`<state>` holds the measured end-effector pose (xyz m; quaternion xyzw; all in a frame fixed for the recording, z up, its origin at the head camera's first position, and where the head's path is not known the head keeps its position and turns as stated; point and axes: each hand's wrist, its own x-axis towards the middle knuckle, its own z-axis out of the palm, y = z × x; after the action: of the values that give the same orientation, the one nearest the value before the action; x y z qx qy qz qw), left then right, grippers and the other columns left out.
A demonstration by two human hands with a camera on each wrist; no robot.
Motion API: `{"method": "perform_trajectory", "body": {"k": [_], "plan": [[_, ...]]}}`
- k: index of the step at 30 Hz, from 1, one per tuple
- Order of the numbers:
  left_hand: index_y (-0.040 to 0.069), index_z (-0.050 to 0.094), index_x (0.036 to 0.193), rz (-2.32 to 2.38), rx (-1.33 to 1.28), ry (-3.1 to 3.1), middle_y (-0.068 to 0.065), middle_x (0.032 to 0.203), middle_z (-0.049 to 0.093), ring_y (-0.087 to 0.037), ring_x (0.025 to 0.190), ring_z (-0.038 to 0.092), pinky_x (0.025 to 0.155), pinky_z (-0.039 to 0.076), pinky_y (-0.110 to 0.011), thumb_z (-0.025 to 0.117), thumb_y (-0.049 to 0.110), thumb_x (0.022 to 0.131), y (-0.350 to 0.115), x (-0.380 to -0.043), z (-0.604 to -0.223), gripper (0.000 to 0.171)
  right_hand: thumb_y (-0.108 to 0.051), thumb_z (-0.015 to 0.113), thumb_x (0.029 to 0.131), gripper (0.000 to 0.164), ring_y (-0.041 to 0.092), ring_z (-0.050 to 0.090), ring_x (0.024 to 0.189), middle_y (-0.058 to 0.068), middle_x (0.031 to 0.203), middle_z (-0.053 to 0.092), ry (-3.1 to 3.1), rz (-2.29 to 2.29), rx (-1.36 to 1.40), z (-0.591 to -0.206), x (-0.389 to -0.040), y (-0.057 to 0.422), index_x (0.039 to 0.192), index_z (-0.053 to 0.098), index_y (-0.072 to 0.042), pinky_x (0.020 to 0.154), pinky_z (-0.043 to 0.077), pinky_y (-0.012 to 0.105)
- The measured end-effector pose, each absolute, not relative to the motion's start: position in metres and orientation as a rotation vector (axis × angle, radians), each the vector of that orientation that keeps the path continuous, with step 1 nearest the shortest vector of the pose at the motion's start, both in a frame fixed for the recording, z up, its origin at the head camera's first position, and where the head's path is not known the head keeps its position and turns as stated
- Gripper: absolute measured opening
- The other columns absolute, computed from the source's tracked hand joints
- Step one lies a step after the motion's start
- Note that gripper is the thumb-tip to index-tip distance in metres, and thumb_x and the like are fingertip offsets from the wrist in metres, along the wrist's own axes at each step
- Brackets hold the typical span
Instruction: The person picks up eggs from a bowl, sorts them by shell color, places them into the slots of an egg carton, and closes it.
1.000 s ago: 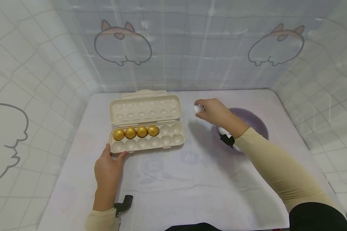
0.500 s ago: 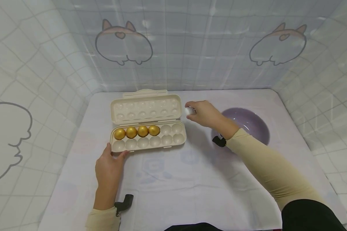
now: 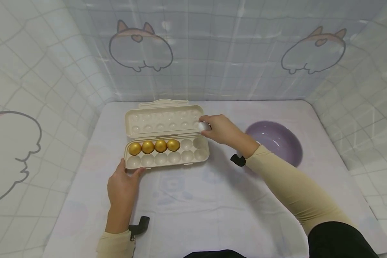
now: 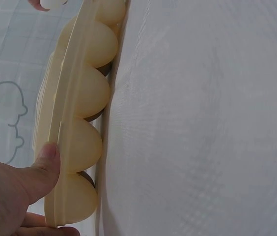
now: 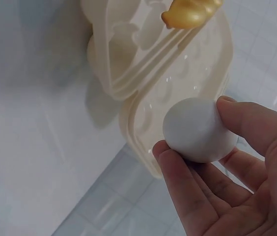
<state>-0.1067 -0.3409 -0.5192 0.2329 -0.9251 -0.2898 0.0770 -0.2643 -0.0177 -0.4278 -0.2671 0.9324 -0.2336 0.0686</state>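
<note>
As right fingers [image 5: 180, 184] pinch a white egg [image 5: 197, 130], left fingers [image 4: 45, 167], partly hidden, apparently grip the carton [image 4: 84, 93].

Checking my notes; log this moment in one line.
left-hand grip: holds egg carton | right-hand grip: pinches white egg | gold eggs: four, back row | lid: open

Cream sleeves [image 3: 290, 186], black wrist attachments [image 3: 142, 224]
</note>
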Motion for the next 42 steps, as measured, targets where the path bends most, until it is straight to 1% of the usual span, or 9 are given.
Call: {"method": "perform_trajectory", "body": {"k": [3, 8, 16, 23, 29, 36, 42], "plan": [[-0.007, 0.041, 0.157, -0.871, 0.694, -2.770, -0.033, 0.152, 0.050, -0.052, 0.139, 0.054, 0.112, 0.048, -0.063, 0.088, 0.032, 0.088, -0.342, -0.106, -0.520, 0.093, -0.019, 0.074, 0.098, 0.042, 0.019, 0.068, 0.085, 0.008, 0.109, 0.078, 2.797, -0.711, -0.820, -0.430, -0.264, -0.023, 0.138, 0.066, -0.010, 0.078, 0.058, 0.035], [-0.007, 0.041, 0.157, -0.877, 0.695, -2.763, -0.033, 0.152, 0.050, -0.052, 0.139, 0.054, 0.112, 0.048, -0.063, 0.088, 0.031, 0.088, -0.342, -0.106, -0.520, 0.092, -0.019, 0.074, 0.098, 0.037, 0.020, 0.070, 0.092, 0.008, 0.114, 0.078, 2.786, -0.711, -0.861, -0.432, -0.262, -0.036, 0.134, 0.067, -0.012, 0.084, 0.061, 0.036], [-0.008, 0.042, 0.156, -0.872, 0.682, -2.759, -0.033, 0.153, 0.050, -0.052, 0.139, 0.054, 0.112, 0.048, -0.063, 0.087, 0.030, 0.088, -0.343, -0.104, -0.521, 0.089, -0.020, 0.075, 0.098, 0.039, 0.022, 0.072, 0.099, 0.007, 0.117, 0.078, 2.783, -0.702, -0.915, -0.437, -0.259, -0.055, 0.135, 0.067, -0.011, 0.091, 0.062, 0.037], [-0.007, 0.042, 0.156, -0.871, 0.684, -2.759, -0.032, 0.154, 0.049, -0.051, 0.140, 0.053, 0.113, 0.048, -0.063, 0.087, 0.030, 0.089, -0.343, -0.104, -0.521, 0.089, -0.019, 0.074, 0.098, 0.034, 0.023, 0.070, 0.099, 0.005, 0.114, 0.078, 2.760, -0.723, -0.986, -0.436, -0.257, -0.069, 0.131, 0.068, -0.012, 0.092, 0.060, 0.038], [-0.007, 0.041, 0.157, -0.865, 0.688, -2.769, -0.032, 0.153, 0.050, -0.052, 0.140, 0.054, 0.112, 0.048, -0.063, 0.087, 0.032, 0.088, -0.342, -0.103, -0.521, 0.092, -0.020, 0.074, 0.099, 0.039, 0.022, 0.071, 0.105, 0.005, 0.120, 0.078, 2.742, -0.732, -0.993, -0.439, -0.255, -0.082, 0.135, 0.068, -0.011, 0.094, 0.060, 0.036], [-0.006, 0.042, 0.157, -0.878, 0.689, -2.762, -0.032, 0.154, 0.050, -0.051, 0.140, 0.053, 0.113, 0.048, -0.063, 0.087, 0.032, 0.088, -0.340, -0.102, -0.522, 0.091, -0.024, 0.074, 0.100, 0.038, 0.021, 0.071, 0.106, 0.004, 0.120, 0.077, 2.717, -0.663, -1.018, -0.440, -0.250, -0.102, 0.136, 0.066, -0.015, 0.096, 0.059, 0.036], [-0.005, 0.042, 0.158, -0.886, 0.696, -2.767, -0.031, 0.155, 0.049, -0.051, 0.141, 0.053, 0.113, 0.048, -0.063, 0.087, 0.033, 0.088, -0.339, -0.102, -0.521, 0.092, -0.027, 0.075, 0.100, 0.039, 0.020, 0.071, 0.108, 0.003, 0.123, 0.077, 2.693, -0.637, -1.027, -0.443, -0.247, -0.117, 0.137, 0.066, -0.016, 0.098, 0.059, 0.036]]}}
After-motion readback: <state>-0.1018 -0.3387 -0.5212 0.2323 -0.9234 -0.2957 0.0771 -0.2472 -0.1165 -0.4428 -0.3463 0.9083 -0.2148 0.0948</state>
